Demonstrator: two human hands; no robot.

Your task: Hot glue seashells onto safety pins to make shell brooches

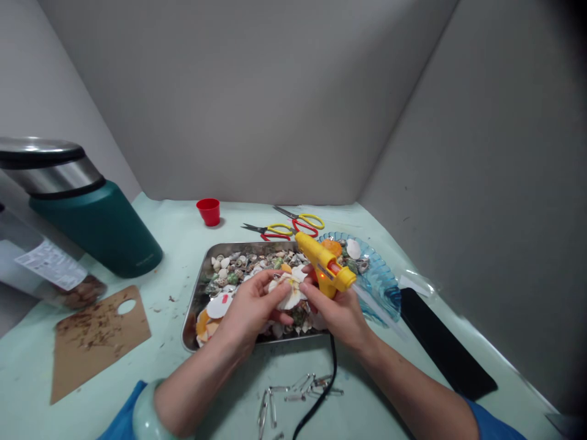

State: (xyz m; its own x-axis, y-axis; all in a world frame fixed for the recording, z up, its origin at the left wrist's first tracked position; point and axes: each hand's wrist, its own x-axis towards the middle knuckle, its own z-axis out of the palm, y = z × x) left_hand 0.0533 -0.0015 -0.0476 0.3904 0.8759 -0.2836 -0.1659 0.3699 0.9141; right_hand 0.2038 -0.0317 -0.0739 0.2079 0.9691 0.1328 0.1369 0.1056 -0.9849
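Between the fingers of my left hand [257, 299] is a white shell [292, 296] with a yellowish middle, held over the tray. My right hand [337, 308] is wrapped round the handle of a yellow hot glue gun [324, 264], its nozzle tilted up and away to the left. The right thumb also reaches to the edge of the shell. A clear glue stick [378, 310] sticks out of the gun's rear, and an orange light glows on its side. Beneath both hands lies a metal tray [189, 333] of small shells.
A blue glass dish [383, 278] with shells stands right of the tray. Scissors [298, 217] and a red cup [209, 212] lie behind. Safety pins [300, 388] and a black cord [316, 406] are in front. A green bottle [98, 226] and cardboard [101, 342] are at left.
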